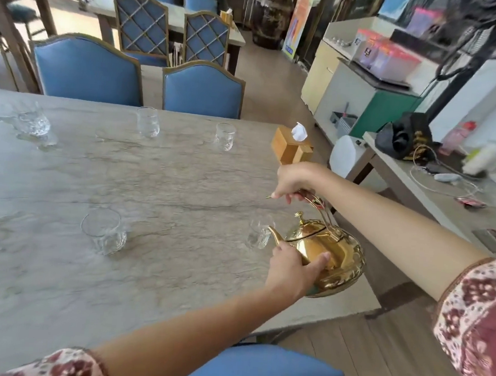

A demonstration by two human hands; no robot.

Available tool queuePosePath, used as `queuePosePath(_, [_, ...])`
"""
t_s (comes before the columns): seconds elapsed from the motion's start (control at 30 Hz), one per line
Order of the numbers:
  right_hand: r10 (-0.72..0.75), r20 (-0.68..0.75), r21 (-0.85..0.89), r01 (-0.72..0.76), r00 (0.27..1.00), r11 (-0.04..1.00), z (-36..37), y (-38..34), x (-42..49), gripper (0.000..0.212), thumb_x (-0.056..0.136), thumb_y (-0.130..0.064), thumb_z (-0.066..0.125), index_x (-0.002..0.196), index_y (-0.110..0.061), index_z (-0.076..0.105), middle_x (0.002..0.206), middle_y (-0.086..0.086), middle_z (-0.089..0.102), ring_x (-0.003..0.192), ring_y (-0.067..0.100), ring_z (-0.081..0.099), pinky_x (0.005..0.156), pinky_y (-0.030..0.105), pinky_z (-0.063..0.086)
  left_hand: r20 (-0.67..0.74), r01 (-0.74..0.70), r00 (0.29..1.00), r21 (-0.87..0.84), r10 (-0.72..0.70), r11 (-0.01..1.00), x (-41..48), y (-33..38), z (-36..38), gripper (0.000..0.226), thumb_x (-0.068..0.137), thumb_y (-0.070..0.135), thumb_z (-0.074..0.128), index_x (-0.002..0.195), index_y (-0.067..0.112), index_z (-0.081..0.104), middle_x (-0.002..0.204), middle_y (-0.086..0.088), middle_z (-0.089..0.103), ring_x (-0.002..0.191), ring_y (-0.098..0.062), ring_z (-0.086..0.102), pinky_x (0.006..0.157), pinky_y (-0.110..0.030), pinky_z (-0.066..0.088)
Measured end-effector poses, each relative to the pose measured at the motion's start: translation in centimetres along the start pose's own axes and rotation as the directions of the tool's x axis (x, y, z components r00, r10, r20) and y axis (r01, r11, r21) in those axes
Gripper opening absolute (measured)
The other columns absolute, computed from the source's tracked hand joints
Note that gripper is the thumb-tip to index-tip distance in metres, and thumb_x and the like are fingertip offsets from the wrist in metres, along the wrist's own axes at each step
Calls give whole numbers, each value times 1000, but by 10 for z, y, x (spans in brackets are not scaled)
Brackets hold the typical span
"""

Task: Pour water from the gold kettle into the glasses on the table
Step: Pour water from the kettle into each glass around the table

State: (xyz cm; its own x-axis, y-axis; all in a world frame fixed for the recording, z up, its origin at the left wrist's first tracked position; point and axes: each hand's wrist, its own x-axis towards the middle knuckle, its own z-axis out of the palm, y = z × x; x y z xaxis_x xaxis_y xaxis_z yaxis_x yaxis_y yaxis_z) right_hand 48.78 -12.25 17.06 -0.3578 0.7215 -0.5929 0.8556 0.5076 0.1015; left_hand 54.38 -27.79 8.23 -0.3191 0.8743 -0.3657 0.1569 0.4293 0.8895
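Note:
The gold kettle hangs tilted over the table's right edge, its spout pointing left at the rim of a small glass. My right hand is closed on the kettle's raised handle from above. My left hand cups the kettle's lower left side, thumb across its belly. Another empty glass stands nearer the middle. Three more glasses line the far side: far left, centre, right.
A wooden tissue box sits at the marble table's far right corner. Blue chairs stand behind the table and one below me. A side table with cables and a bag is at the right.

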Motion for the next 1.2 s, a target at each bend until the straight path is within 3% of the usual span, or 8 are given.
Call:
queuePosePath(0.23, [34, 46, 56, -37, 998, 998, -4, -2, 8, 38, 96, -32, 52, 95, 3, 66, 56, 6, 48, 49, 20, 44, 54, 29, 40, -59, -54, 997, -37, 52, 998, -10, 1, -2, 76, 93, 55, 51, 142, 0, 34, 144, -17, 40, 136, -31, 39, 116, -42, 33])
queuePosePath(0.6, [92, 93, -2, -92, 991, 996, -12, -11, 10, 38, 97, -35, 50, 99, 0, 66, 56, 4, 44, 51, 18, 44, 54, 28, 39, -65, -40, 997, -106, 33, 994, -16, 7, -6, 67, 95, 53, 48, 135, 0, 40, 142, -17, 42, 135, -31, 37, 115, -41, 31])
queuePosePath(1.0, [113, 131, -118, -98, 985, 988, -16, -19, 13, 38, 98, -37, 48, 98, -2, 64, 57, 3, 44, 52, 18, 43, 54, 30, 41, -84, -55, 996, -167, 42, 984, -16, 11, -2, 72, 96, 52, 48, 140, -3, 35, 148, -18, 37, 140, -31, 32, 118, -41, 29])
queuePosePath(1.2, [107, 131, -156, -87, 986, 984, -15, -18, 16, 40, 98, -38, 48, 88, -3, 64, 52, 3, 46, 51, 18, 46, 57, 30, 43, -86, -58, 995, -176, 43, 983, -15, 10, 3, 84, 95, 56, 47, 147, -7, 28, 151, -19, 35, 143, -32, 29, 119, -43, 27])
